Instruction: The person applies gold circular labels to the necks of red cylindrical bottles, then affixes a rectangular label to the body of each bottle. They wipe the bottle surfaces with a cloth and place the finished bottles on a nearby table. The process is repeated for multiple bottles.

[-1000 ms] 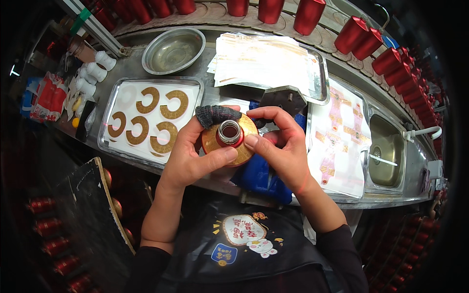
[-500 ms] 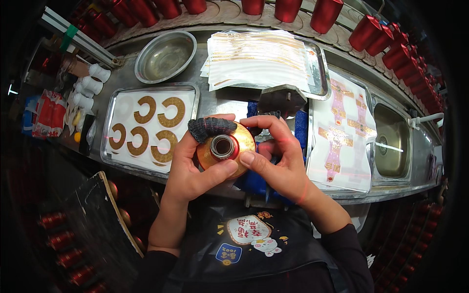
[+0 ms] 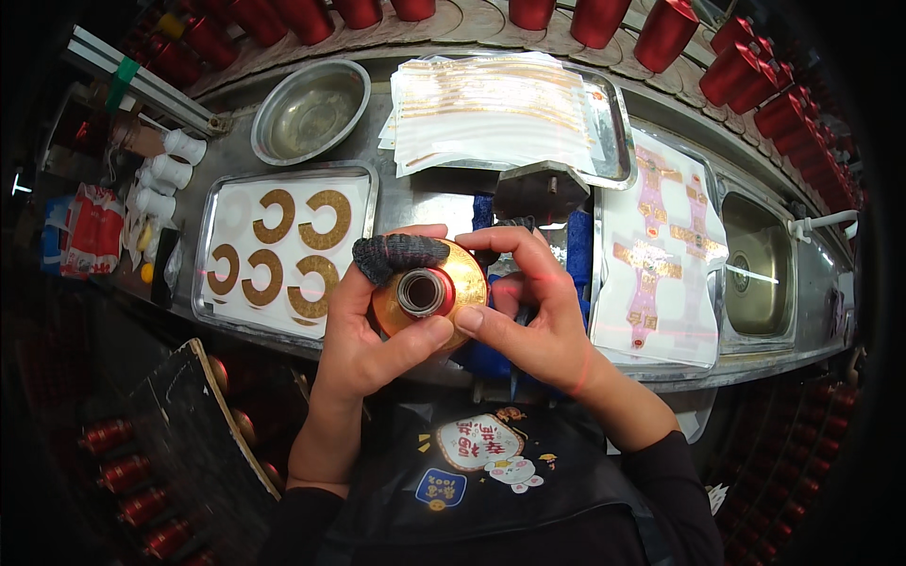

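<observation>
Bottle [image 3: 444, 298], gold shoulder [image 3: 466, 281], red collar [image 3: 446, 286], silvery neck [image 3: 421, 312], open mouth [image 3: 421, 292] facing the camera, held up

A shiny metal desk [image 3: 406, 206] spans the room, its edges bent by the lens. A sink [image 3: 755, 307] with a white tap [image 3: 827, 224] is set into its right end. Behind runs a belt [image 3: 453, 36] of worn, overlapping plates. A metal rail [image 3: 156, 87] slants at upper left; below the desk, a dark board [image 3: 179, 401] leans amid deep shadow.
</observation>
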The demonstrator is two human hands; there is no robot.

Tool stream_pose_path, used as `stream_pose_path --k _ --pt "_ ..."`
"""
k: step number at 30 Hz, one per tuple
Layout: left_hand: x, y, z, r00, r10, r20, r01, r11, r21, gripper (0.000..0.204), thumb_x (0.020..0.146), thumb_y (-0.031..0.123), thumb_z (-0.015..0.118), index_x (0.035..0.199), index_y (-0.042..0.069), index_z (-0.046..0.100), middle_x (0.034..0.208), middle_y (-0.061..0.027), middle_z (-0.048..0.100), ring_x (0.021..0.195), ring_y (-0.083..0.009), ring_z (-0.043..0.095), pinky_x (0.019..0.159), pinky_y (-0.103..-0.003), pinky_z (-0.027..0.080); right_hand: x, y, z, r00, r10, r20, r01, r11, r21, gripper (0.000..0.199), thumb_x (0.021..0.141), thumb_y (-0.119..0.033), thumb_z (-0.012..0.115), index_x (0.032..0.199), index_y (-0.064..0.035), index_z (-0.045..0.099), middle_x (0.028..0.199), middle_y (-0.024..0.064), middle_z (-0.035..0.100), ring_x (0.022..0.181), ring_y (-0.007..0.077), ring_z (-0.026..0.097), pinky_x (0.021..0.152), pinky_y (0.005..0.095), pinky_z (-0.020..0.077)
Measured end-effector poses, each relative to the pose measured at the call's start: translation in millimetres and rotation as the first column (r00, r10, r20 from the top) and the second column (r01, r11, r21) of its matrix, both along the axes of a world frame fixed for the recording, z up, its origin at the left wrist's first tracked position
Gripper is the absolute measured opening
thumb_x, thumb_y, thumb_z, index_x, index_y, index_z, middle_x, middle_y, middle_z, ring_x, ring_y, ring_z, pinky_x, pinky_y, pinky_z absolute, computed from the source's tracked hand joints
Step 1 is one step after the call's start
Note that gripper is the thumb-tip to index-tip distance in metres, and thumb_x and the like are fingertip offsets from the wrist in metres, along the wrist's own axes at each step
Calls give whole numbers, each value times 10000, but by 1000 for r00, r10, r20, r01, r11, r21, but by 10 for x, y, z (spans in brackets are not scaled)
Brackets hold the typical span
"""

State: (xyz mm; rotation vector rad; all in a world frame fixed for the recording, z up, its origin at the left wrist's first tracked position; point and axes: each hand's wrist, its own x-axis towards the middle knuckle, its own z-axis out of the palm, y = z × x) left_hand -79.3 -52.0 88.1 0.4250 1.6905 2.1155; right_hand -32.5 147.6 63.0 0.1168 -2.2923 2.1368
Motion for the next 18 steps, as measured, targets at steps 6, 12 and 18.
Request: stream_pose_path --k 6,12,18 --pt "-9 -26 -56 999 -10 -41 9 1000 -26 561 815 92 787 1329 -6 584 1420 -152 565 1248 -204 590 1052 -351 473 -76 101 -34 989 56 135 -28 979 -200 466 834 -153 793 1258 -39 636 1069 4 586 608 -11 451 580 161 380" --pt "-42 -77 -138 995 -43 -91 48 997 54 620 812 133 812 1363 1 559 1509 -167 489 1303 -227 562 1094 -369 458 -57 171 272 805 -254 536 541 686 -487 223 948 -171 661 1101 -10 646 835 56 615 698 161 607 704 309 514" --pt "-9 -106 -155 998 -59 30 56 995 81 635 813 119 799 1387 7 551 1492 -170 512 1318 -240 555 1102 -378 452 400 -129 344 903 -101 -419 215 948 234 298 855 -13 770 1113 31 627 996 109 642 865 147 637 766 266 510"
